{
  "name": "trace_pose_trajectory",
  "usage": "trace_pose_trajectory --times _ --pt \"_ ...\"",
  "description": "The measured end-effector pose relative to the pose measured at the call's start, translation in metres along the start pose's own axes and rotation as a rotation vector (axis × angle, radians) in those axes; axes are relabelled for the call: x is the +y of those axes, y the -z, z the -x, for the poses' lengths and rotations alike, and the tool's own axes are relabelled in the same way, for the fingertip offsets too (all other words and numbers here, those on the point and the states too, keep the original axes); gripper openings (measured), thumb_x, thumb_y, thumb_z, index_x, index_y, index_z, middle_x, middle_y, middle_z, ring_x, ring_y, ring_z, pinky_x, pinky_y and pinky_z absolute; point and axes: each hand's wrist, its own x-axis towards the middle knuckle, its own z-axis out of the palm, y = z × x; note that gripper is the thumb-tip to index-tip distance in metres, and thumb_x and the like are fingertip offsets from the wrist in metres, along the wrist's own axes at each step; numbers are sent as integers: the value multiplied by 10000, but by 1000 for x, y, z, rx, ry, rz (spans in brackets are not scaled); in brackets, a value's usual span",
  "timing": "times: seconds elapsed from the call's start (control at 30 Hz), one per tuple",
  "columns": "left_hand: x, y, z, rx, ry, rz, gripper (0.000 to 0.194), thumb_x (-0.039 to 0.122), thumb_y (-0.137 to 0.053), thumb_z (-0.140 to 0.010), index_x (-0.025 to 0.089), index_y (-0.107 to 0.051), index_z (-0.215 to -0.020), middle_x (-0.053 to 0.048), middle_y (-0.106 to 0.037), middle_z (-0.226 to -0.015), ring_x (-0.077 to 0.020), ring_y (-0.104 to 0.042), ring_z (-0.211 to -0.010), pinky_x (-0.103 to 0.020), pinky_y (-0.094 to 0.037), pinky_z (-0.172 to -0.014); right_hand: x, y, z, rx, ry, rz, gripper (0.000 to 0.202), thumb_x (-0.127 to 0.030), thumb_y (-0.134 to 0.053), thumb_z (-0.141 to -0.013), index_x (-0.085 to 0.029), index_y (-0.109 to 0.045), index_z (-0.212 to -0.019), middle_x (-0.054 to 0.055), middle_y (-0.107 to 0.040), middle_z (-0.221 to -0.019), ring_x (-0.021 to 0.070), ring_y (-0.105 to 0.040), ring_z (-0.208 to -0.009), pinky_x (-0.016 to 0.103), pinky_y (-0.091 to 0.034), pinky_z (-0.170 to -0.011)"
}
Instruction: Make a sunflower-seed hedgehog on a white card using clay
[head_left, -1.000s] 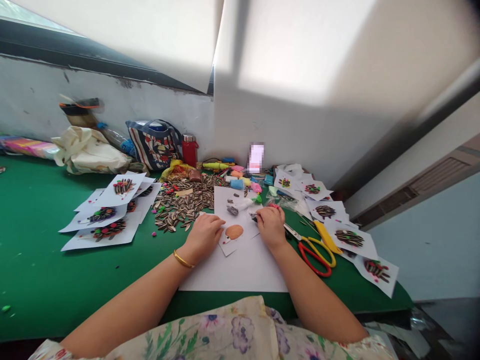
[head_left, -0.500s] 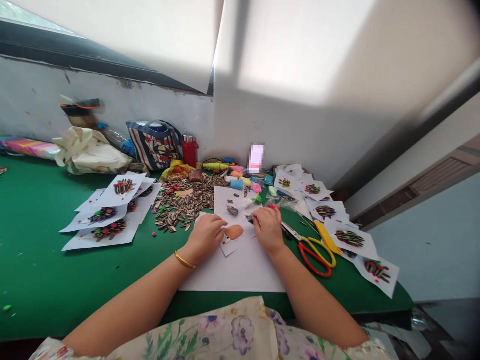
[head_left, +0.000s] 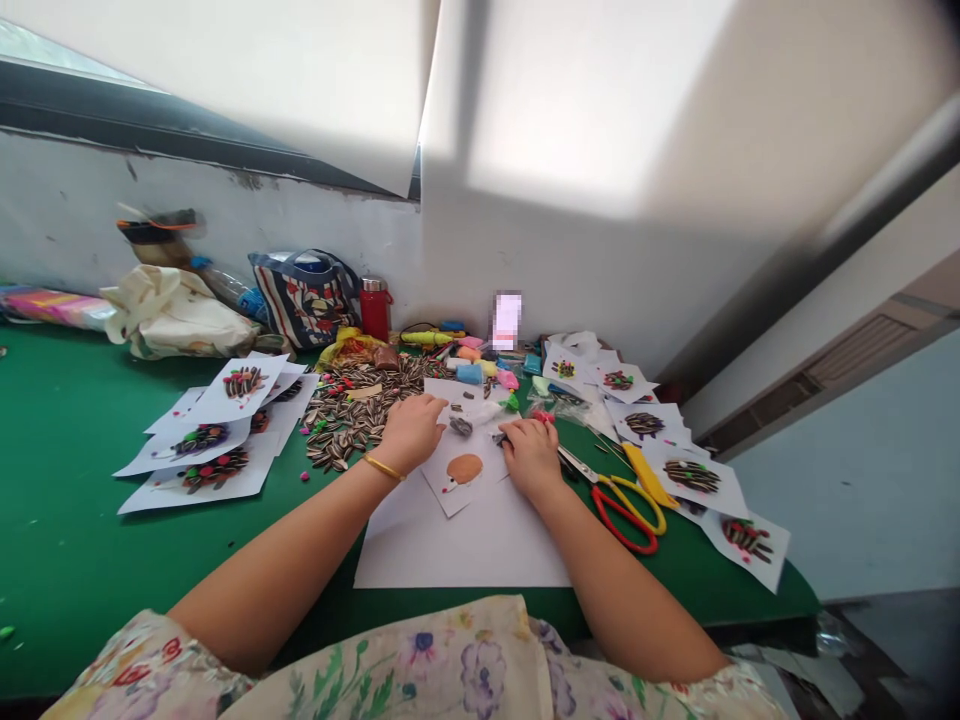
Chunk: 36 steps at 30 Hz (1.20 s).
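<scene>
Head view: the left hand [head_left: 412,433] is now shifted forward, beside the sunflower seeds [head_left: 345,415], so the hedgehog [head_left: 465,469] is left uncovered, apparently freer to be worked on. Smooth-backed, brown and pale-snouted, it is set on a white card [head_left: 452,500] between both hands. Whether anything is grasped by the left hand or the curled right hand [head_left: 531,455] cannot be told.

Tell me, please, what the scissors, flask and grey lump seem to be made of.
Scissors: shiny blades, likely steel; smooth red and yellow handles, probably plastic.
Flask: silvery cap, perhaps metal; glossy red body, material unclear.
Grey lump: irregular, possibly clay; finish unclear.
</scene>
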Motion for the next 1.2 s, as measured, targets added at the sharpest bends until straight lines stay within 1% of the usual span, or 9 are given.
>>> trace_pose_trajectory --times 0.17,0.27,0.37,0.47,0.6,0.7,0.8,1.0,1.2 --pt "-6 -15 -12 -21 -14 27 202 283 -623 -836 247 -723 -1007 -73 -714 -1014 -272 -636 -1000 -401 -399 -876 0 2 -8 49 2 -6 312 -109 -541 -849 -243 -687 -1091 81 -672 -1091 260 -499 -1102 482 -193 -1087" --pt "-4 -12 -5 7 -28 36 167 306 -591 -870 242 -729 -938 -67 -718 -947 -256 -639 -970 -380 -391 -855 -11 7 -8 66 83 -91 345 -156 -565 -857 -231 -644 -1184 87 -646 -1180 262 -493 -1141 469 -224 -1087" --pt "3 -2 7 75 -71 96 178 319 -561 -897 228 -714 -910 -66 -710 -919 -236 -630 -937 -348 -392 -820 -26 13 -5 54 185 -158 452 -287 -625 -865 -225 -563 -1308 103 -594 -1288 284 -469 -1202 461 -279 -1063" --pt "14 7 19 104 -97 284 198 316 -548 -901 198 -677 -808 -53 -688 -836 -197 -612 -815 -304 -403 -740 -37 17 -3 28 260 -210 574 -375 -673 -848 -227 -498 -1374 114 -564 -1338 303 -471 -1220 447 -343 -1006" --pt "22 7 33 17 24 653 288 391 -503 -910 191 -635 -750 -8 -649 -732 -157 -565 -678 -265 -394 -610 -43 16 2 -38 288 -298 414 -372 -645 -880 -205 -586 -1255 102 -681 -1114 275 -590 -1012 391 -419 -852" --pt "21 -2 40 11 66 931 342 415 -456 -918 177 -621 -736 -4 -622 -698 -153 -565 -690 -264 -441 -658 -42 11 10 -45 275 -350 271 -337 -564 -932 -180 -636 -1141 88 -707 -976 256 -609 -911 372 -430 -800" --pt "18 -9 46 -43 112 1127 314 421 -490 -901 169 -636 -783 -11 -631 -724 -156 -584 -719 -269 -471 -697 -38 7 16 -13 267 -392 275 -337 -492 -965 -169 -641 -1125 100 -704 -1014 257 -604 -938 375 -440 -817" --pt "20 -14 51 -86 137 1183 216 367 -630 -794 179 -659 -897 -29 -684 -870 -172 -624 -815 -288 -501 -765 -35 8 19 -13 274 -389 293 -359 -469 -977 -176 -646 -1120 101 -680 -994 260 -580 -945 379 -444 -821" --pt "22 -20 51 37 121 1108 78 250 -607 -751 189 -598 -798 5 -625 -759 -142 -591 -721 -263 -497 -692 -36 8 21 -8 281 -395 337 -416 -449 -983 -157 -609 -1130 109 -662 -962 247 -574 -889 362 -434 -780"
